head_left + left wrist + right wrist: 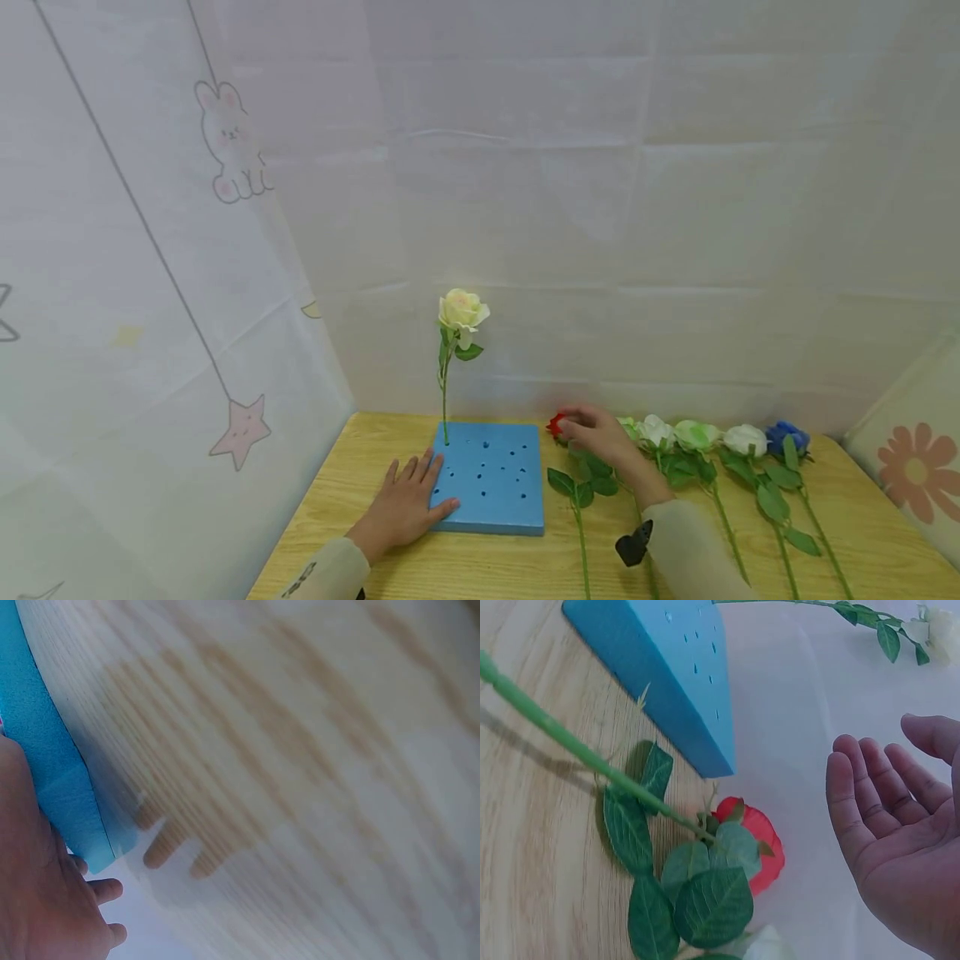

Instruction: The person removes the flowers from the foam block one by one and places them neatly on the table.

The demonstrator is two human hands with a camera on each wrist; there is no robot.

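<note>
A blue foam block (495,479) dotted with small holes lies on the table, and a pale yellow rose (463,312) stands upright in its far left corner. My left hand (408,500) rests at the block's left edge, fingers spread, with the thumb over its top. To the right of the block lies a red rose (761,847) with green leaves, its stem toward the near edge. Over it hovers my right hand (600,435), partly hiding the bloom in the head view. In the right wrist view its fingers are loosely bent and hold nothing.
Several more roses lie side by side on the wooden table (397,571) to the right, among them a white rose (744,440) and a blue rose (786,438). A pale cloth (525,208) hangs behind the table, and a printed cloth (150,333) hangs at the left.
</note>
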